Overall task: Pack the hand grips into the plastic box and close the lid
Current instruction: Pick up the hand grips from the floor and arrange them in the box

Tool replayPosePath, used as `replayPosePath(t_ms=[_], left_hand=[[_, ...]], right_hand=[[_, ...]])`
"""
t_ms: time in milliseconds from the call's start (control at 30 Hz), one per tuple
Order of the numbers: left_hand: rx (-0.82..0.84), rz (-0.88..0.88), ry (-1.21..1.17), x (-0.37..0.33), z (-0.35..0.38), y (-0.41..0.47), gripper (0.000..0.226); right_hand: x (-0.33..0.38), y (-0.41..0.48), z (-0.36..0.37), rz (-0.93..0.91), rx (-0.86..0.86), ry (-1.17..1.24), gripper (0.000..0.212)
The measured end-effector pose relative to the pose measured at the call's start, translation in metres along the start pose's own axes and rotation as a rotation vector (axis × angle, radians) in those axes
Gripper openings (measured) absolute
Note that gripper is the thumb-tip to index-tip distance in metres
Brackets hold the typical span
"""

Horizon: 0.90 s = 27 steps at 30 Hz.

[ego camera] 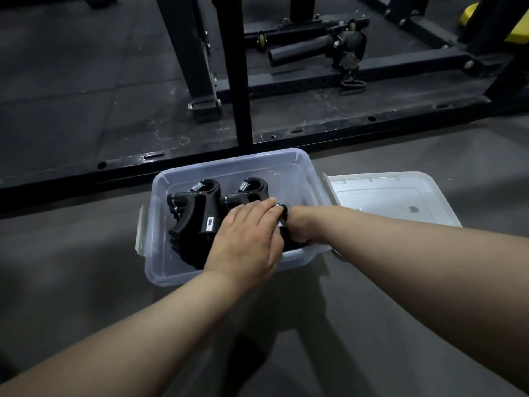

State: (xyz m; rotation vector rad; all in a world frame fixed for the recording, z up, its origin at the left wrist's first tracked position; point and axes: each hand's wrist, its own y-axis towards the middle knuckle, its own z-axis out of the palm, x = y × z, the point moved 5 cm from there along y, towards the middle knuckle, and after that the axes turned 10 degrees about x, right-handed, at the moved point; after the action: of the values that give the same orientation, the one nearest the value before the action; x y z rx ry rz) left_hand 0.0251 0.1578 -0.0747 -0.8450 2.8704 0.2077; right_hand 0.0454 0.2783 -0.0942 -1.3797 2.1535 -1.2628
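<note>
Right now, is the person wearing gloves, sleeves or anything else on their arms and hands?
No. The left hand and the right hand are bare, with no gloves. The forearms show no sleeves in view, and I see no watch, bracelet or ring, though the right hand is mostly hidden.

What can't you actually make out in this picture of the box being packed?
Head view throughout.
- The right grip: fingers hidden behind the left grip; whether they hold anything is unclear.
- The hand-grip trainers: count in the plastic box unknown, both grips cover its right half.
- The white label on the left trainer: too small to read.
- The lid: near edge hidden by the right forearm.
</note>
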Motion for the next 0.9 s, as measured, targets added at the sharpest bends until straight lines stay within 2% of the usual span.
replayPosePath(t_ms=[33, 133, 200, 300, 400, 433, 600, 767, 833, 900], left_hand=[[0.0, -0.003, -0.008, 0.0, 0.0, 0.0, 0.045], [-0.001, -0.014, -0.021, 0.001, 0.0, 0.0, 0.047], [-0.009, -0.027, -0.031, 0.001, -0.001, -0.001, 0.048], [-0.021, -0.033, -0.045, 0.002, -0.001, -0.001, 0.047], [-0.022, -0.022, -0.097, 0.004, -0.003, 0.0, 0.048], [-0.017, -0.021, -0.119, 0.006, -0.004, 0.001, 0.049], [0.033, -0.052, -0.04, 0.031, -0.014, -0.014, 0.054], [0.032, -0.105, 0.073, 0.061, -0.02, -0.05, 0.053], [0.032, -0.119, 0.088, 0.074, -0.021, -0.065, 0.054], [0.034, -0.159, 0.094, 0.089, -0.02, -0.078, 0.055]], right_hand=[[0.002, -0.003, -0.002, -0.005, -0.021, 0.062, 0.01], [-0.001, 0.002, -0.002, 0.032, -0.033, 0.139, 0.03], [-0.003, 0.005, 0.002, 0.049, -0.041, 0.225, 0.032], [-0.005, 0.005, 0.002, 0.048, -0.068, 0.319, 0.026], [-0.008, 0.011, 0.003, 0.052, -0.027, 0.376, 0.007], [-0.008, 0.01, 0.003, 0.036, -0.025, 0.449, 0.009], [-0.007, 0.012, -0.013, -0.063, -0.265, 0.753, 0.021], [0.017, -0.014, -0.018, -0.219, -0.442, 0.636, 0.035], [0.036, -0.029, -0.019, -0.313, -0.57, 0.499, 0.032], [0.063, -0.037, -0.015, -0.36, -0.658, 0.256, 0.034]])
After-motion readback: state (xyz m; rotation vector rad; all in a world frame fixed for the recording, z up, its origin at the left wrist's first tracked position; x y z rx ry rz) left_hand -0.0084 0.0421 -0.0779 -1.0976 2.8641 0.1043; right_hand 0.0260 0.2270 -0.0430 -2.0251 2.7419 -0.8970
